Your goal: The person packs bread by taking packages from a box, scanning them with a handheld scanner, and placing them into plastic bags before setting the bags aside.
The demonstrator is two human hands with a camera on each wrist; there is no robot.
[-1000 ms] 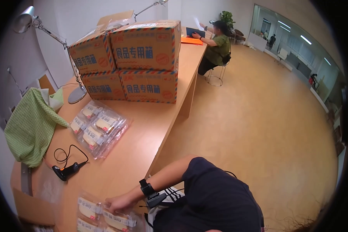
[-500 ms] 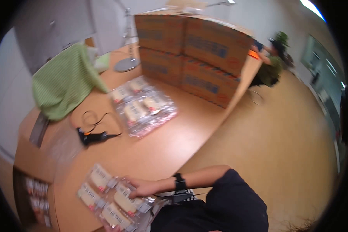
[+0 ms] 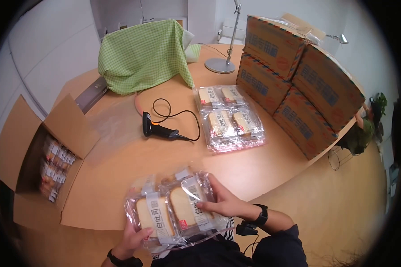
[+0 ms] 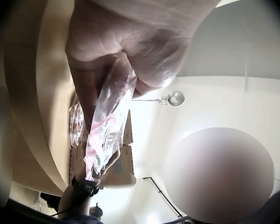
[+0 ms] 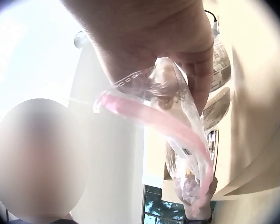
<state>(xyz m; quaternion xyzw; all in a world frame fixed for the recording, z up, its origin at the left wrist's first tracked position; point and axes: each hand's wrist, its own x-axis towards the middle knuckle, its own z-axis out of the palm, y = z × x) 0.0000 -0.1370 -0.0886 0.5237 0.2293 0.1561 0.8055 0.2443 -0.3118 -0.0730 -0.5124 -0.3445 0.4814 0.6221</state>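
Note:
A clear bag of packaged bread slices (image 3: 180,207) is held up at the table's near edge. My left hand (image 3: 131,240) grips its lower left side, thumb on top. My right hand (image 3: 227,202) grips its right side, the thumb lying over a slice's wrapper. In the left wrist view the left hand (image 4: 126,42) pinches the bag (image 4: 107,126) between thumb and fingers. The right wrist view shows the right hand (image 5: 163,42) holding the bag (image 5: 177,121), whose pink edge strip faces the camera. The fingers under the bag are mostly hidden.
A second bread bag (image 3: 231,118) lies mid-table, beside a black scanner (image 3: 158,129) with its cable. At left stands an open carton (image 3: 71,178) with packets inside. Stacked boxes (image 3: 294,80), a lamp base (image 3: 219,65) and a green checked cloth (image 3: 142,55) are farther back.
The view has turned left, showing the open carton. The bag has gone from low over the table to being held up in both hands; my left hand has come into view.

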